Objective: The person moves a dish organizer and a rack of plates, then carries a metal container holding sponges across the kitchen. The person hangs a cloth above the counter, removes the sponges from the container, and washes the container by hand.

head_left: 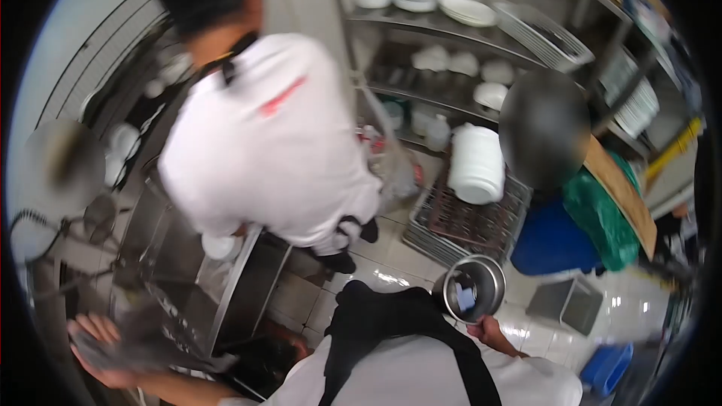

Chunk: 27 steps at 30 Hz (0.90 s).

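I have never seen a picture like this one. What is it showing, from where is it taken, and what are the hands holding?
There is no machine here. One camera sits on a person's head and looks down, so the round picture bends at its edges. Below is that person's white top and dark apron. The right hand holds a metal bowl by its rim. The left hand grips something dark and blurred beside a steel sink; what it is cannot be told. A co-worker in a white shirt bends over the sink. Behind stand shelves of white dishes.

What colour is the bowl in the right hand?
Shiny silver metal bowl, held by the right hand; clearest in the head view.
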Motion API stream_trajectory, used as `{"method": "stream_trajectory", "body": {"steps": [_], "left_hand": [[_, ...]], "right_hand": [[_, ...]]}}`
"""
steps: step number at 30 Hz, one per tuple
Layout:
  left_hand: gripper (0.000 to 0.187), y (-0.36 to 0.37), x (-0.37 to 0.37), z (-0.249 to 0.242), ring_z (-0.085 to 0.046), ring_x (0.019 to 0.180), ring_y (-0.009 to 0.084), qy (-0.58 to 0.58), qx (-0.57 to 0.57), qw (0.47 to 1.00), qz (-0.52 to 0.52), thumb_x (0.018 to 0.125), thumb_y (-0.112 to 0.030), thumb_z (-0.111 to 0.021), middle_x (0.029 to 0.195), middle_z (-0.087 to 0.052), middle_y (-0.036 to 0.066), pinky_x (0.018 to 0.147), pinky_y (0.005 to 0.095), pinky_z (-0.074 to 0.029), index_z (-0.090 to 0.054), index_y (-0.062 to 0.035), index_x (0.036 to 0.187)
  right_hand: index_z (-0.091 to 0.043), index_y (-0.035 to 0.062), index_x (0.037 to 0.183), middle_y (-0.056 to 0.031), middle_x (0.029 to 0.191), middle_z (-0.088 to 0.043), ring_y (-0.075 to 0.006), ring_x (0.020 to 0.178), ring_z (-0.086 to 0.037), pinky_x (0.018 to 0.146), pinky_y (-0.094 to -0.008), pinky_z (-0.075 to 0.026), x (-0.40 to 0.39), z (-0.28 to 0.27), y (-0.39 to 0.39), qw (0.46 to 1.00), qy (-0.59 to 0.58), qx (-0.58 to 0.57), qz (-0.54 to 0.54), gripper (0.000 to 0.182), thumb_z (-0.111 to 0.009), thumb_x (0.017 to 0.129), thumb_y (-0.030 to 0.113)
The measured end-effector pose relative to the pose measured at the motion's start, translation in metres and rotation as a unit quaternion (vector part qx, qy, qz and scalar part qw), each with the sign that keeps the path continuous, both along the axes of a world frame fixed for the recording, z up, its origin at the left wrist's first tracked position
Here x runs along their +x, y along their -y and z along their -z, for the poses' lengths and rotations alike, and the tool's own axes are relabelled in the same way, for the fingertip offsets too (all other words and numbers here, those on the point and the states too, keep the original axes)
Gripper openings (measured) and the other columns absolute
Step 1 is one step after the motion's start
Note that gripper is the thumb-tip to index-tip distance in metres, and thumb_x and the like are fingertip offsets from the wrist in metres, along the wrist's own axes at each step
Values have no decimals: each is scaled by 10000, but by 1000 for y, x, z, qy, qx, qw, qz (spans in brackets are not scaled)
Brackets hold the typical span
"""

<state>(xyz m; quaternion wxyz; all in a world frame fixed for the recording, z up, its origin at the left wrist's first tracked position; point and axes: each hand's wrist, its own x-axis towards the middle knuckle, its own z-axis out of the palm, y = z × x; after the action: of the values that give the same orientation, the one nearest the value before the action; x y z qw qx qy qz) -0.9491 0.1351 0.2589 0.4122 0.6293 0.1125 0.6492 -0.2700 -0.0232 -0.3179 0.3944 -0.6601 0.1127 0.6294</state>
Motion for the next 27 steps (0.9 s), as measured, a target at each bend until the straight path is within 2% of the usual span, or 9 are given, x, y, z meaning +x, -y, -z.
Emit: {"method": "stream_trajectory", "body": {"steps": [1, 3, 6, 12, 15, 19, 21, 24, 27], "left_hand": [[537, -5, 44, 10, -531, 774, 223, 22, -76, 997, 0, 975, -442, -488, 906, -488, 130, 664, 355, -542, -392, 26, 1219], [458, -19, 106, 48, -469, 529, 203, 89, -175, 977, 86, 902, -327, -666, 749, -452, 115, 392, 344, -472, -367, -16, 1055], [521, -60, 204, 91, -444, 504, 208, 120, -300, 913, 247, 790, -252, -798, 682, -454, 123, 347, 350, -432, -388, -37, 1031], [535, -108, 370, 116, -441, 548, 158, 22, -434, 863, 258, 671, -136, -842, 688, -416, 47, 415, 309, -434, -396, -79, 962], [570, -117, 434, 126, -422, 573, 130, -76, -458, 840, 280, 716, -151, -743, 724, -401, 22, 437, 269, -410, -466, -39, 1202], [256, -137, 492, 172, -504, 619, 165, -184, -529, 760, 330, 802, -156, -607, 752, -520, 49, 573, 313, -454, -568, -14, 1011], [204, -135, 527, 195, -569, 656, 197, -158, -548, 733, 370, 826, -153, -584, 777, -564, 85, 600, 338, -485, -554, -25, 982], [161, -130, 572, 206, -591, 663, 212, -139, -621, 642, 429, 870, -166, -572, 731, -562, 90, 644, 345, -503, -542, -36, 959], [154, -132, 612, 224, -604, 636, 211, -209, -594, 631, 454, 901, -180, -579, 693, -570, 84, 678, 349, -515, -536, -43, 955]], "right_hand": [[-551, 25, 1029, -161, 916, -639, -329, 804, -670, 750, -491, -583, 4, -5, 7, 1000, 2, -5, 11, 289, -506, 775, 156], [-527, 9, 1085, -173, 968, -633, -341, 807, -675, 734, -483, -587, 15, -8, 25, 999, -7, -23, 43, 321, -512, 788, 129], [-516, -18, 1115, -194, 1008, -629, -345, 811, -684, 698, -466, -600, 30, -9, 46, 996, -18, 3, 86, 336, -522, 802, 103], [-526, -43, 1081, -191, 929, -633, -309, 661, -669, 613, -397, -616, 36, -4, 94, 985, 26, 3, 169, 296, -526, 811, 78], [-543, -40, 1072, -183, 920, -638, -301, 674, -666, 612, -397, -611, 28, -8, 110, 978, 38, -22, 203, 292, -524, 814, 96], [-568, -12, 1075, -158, 938, -656, -285, 706, -675, 608, -387, -595, 12, -9, 125, 962, 41, -5, 269, 296, -492, 834, 142], [-569, -4, 1082, -156, 938, -658, -282, 714, -678, 606, -381, -594, -4, -13, 138, 967, 183, 33, 174, 299, -484, 833, 137], [-574, 1, 1074, -139, 919, -657, -264, 704, -676, 583, -361, -590, 0, -41, 124, 946, 67, 7, 316, 288, -471, 835, 124], [-571, -9, 1037, -130, 896, -650, -254, 682, -671, 563, -356, -587, -14, -33, 153, 921, 33, 35, 386, 257, -475, 826, 102]]}}
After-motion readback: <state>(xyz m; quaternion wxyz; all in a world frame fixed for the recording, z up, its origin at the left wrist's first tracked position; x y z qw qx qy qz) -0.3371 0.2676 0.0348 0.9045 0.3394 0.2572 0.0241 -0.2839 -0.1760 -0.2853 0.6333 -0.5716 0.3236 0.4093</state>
